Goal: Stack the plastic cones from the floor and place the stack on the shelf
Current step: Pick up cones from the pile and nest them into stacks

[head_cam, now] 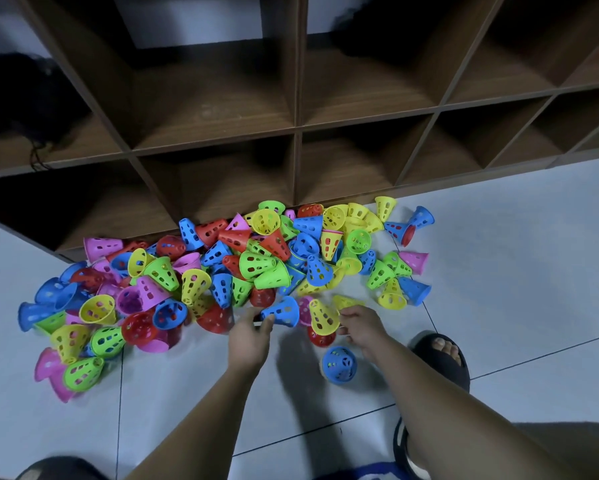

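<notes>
- A loose pile of plastic cones (222, 271) in pink, blue, green, yellow and red is spread on the grey tiled floor (516, 271), against the foot of the brown wooden shelf (298, 133). The cones lie tipped in all directions.
- The left hand (249, 336) is curled, and the narrow end of a blue cone (282, 312) is pinched in its fingertips.
- This blue cone is laid on its side, long axis roughly left to right, wide mouth to the right.
- A yellow cone (324, 318) is tilted, narrow end up-left and wide mouth down-right.
- Its wide end is gripped by the right hand (362, 327), though motion blur softens the fingers.
- A lone blue cone (339, 364) is seen end-on near the right wrist.
</notes>
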